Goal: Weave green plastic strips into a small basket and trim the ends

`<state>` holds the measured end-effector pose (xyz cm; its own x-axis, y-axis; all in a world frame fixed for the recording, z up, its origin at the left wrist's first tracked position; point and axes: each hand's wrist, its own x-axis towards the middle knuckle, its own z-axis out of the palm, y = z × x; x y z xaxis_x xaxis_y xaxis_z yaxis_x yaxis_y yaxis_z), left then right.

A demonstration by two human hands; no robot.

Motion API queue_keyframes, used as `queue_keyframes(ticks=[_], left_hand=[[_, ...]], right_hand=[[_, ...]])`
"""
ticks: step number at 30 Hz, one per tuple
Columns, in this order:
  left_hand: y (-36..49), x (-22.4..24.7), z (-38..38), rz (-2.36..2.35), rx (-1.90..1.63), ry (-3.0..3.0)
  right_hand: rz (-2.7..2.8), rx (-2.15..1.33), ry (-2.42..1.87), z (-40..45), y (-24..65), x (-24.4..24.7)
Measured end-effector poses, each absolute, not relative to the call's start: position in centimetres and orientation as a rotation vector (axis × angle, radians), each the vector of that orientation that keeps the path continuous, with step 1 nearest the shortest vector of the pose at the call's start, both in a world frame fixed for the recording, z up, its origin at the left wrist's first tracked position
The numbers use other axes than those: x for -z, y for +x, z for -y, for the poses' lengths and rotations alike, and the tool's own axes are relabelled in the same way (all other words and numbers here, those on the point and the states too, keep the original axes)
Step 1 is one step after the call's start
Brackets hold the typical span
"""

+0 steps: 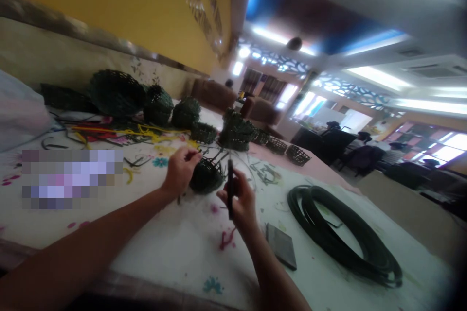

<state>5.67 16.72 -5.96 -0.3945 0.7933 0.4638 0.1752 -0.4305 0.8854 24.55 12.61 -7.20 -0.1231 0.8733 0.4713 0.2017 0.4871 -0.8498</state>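
While the left hand [180,171] curls beside the dark basket [206,179], its hold unclear, keep the right hand's [243,199] closed grip firm around the upright tool [230,192].

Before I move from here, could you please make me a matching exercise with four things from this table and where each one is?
Things:
1. Small dark green woven basket
2. Long, slim black tool
3. Grey rectangular block
4. Large coil of dark green strip

Places:
A. Close beside the right forearm
B. Looped in an oval at the right of the table
C. Between the left hand and the right hand
D. Upright in the grip of the right hand

Right pairs: 1-C, 2-D, 3-A, 4-B
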Motion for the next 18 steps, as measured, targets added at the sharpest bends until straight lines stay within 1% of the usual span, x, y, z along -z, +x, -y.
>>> queue_keyframes(ticks=[4,7,13,18], left_hand=[[5.5,6.3,-16.9,-1.291,-1.824,1.281],[5.7,6.5,-16.7,-1.217,-1.779,1.239],[6.5,6.5,-16.4,-1.115,-1.763,1.22],[6.8,6.6,-16.1,-1.097,-1.753,1.23]], right_hand=[[1.703,-0.784,-0.851,-10.7,23.7,6.7],[1.782,-0.849,-0.949,-9.8,22.2,7.0],[1.657,-0.873,-1.217,-11.0,21.7,7.6],[1.677,-0.975,-1.187,-12.1,22.4,8.2]])
